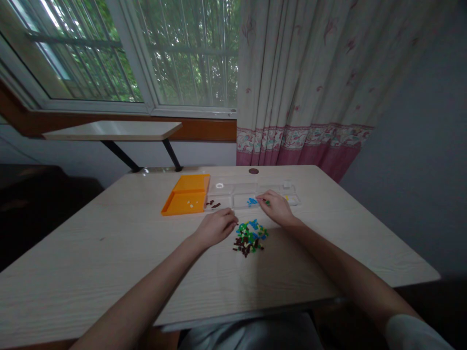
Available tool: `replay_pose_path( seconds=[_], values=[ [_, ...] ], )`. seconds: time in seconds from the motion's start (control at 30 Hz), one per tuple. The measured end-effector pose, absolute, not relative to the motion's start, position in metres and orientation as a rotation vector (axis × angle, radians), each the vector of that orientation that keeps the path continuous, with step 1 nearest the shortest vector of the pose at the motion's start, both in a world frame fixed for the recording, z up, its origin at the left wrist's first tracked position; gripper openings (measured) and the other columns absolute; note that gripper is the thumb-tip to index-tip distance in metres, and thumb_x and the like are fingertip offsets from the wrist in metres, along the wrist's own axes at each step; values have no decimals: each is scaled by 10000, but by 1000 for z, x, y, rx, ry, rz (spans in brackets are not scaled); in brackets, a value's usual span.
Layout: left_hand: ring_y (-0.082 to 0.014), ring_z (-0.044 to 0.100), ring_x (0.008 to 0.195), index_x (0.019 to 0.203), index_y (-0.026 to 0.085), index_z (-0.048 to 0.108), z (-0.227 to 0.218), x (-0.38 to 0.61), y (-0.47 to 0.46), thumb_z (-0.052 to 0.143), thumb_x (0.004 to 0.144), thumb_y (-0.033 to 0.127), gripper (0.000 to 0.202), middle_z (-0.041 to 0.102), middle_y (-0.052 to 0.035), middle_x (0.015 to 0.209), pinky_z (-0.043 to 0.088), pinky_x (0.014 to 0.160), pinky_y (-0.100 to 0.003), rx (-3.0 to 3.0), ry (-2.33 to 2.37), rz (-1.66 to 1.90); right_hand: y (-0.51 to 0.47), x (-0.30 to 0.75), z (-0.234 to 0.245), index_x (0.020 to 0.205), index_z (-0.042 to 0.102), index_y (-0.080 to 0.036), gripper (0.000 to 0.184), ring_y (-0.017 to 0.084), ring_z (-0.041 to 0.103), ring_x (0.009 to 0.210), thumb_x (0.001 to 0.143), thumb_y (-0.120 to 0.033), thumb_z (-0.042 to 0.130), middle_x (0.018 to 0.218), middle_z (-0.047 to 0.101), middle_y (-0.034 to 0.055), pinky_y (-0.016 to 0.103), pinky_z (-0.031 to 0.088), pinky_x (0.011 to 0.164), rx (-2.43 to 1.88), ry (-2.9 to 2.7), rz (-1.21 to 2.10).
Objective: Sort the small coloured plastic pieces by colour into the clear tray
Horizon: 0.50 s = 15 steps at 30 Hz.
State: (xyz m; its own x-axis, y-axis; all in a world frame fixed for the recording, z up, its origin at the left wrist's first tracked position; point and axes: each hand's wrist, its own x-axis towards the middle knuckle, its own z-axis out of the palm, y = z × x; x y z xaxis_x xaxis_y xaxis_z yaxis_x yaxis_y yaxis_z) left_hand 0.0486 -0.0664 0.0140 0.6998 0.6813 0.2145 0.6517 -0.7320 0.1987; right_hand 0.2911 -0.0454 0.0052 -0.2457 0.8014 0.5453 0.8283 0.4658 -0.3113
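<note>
- Left hand [218, 227], near the centre of the frame and a little low, has its fingers drawn together at the upper-left edge of the pile of small pieces [251, 237]. A dark speck shows by the fingertips, but the picture is dim and the pieces tiny, so I cannot tell whether it is pinched there or lies on the table [91, 272].
- Right hand [276, 208], right of the frame's centre, has its thumb and fingers bent in close above the clear tray [245, 188]. Whether they grip a piece cannot be told.
- Loose pieces in brown, green, blue and pale yellow make up the pile, in the lower middle of the frame, slightly right. It is roughly round, with no clear long axis; brown gathers toward its lower left, blue and green toward its top.
- From the left fingertips the pile lies to the right and downward in the frame; from the right fingertips it lies below and slightly left. Left is the nearer hand, just beside it.
- Above the pile, the clear tray has its long axis running left to right. Blue pieces [251, 201] lie in it just left of the right fingertips, and brown pieces [215, 204] near its lower-left corner, above the left hand.
- Beyond the tray's left end sits the orange tray [192, 183], with a few pale pieces in its lower part.
</note>
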Motion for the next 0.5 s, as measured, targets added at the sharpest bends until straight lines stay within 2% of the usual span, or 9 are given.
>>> replay_pose_path(
  seconds=[0.5],
  values=[
    [-155, 556, 818, 852, 189, 582, 14, 53, -68, 398, 852, 232, 189, 578, -35, 845, 430, 707, -238, 2831, 1113, 477, -71, 259, 2, 850, 656, -210, 171, 113, 579, 723, 839, -256, 492, 813, 634, 21, 199, 411, 634, -1142, -2382, -42]
  ],
)
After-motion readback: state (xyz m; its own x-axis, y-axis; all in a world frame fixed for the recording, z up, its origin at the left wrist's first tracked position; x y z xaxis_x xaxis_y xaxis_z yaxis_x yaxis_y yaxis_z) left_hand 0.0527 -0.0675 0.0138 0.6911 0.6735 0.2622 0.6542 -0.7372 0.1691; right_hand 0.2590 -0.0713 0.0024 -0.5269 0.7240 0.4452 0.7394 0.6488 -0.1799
